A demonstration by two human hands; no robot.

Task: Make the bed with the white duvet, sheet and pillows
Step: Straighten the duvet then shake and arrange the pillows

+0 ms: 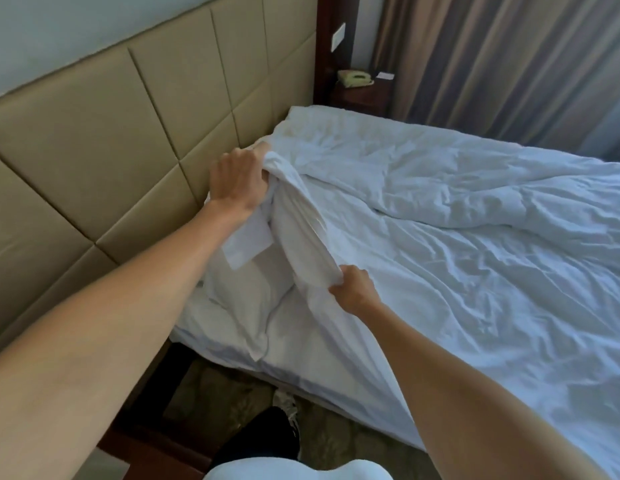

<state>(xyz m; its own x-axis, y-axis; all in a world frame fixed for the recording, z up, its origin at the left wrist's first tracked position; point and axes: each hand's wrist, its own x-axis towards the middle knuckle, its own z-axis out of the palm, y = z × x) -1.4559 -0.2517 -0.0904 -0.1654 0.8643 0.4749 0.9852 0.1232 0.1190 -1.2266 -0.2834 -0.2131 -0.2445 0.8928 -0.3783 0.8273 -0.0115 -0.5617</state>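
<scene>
A rumpled white duvet covers most of the bed. My left hand grips its bunched top edge close to the headboard. My right hand pinches the same edge lower down, near the bed's side, so a fold of the duvet is lifted between both hands. Under the lifted fold a white pillow lies at the head of the bed, with a flap of white cloth over its top. The white sheet shows along the near mattress edge.
A padded beige headboard runs along the left. A wooden nightstand with a telephone stands at the far corner, beside grey-brown curtains. My leg and shoe stand on patterned carpet next to the bed.
</scene>
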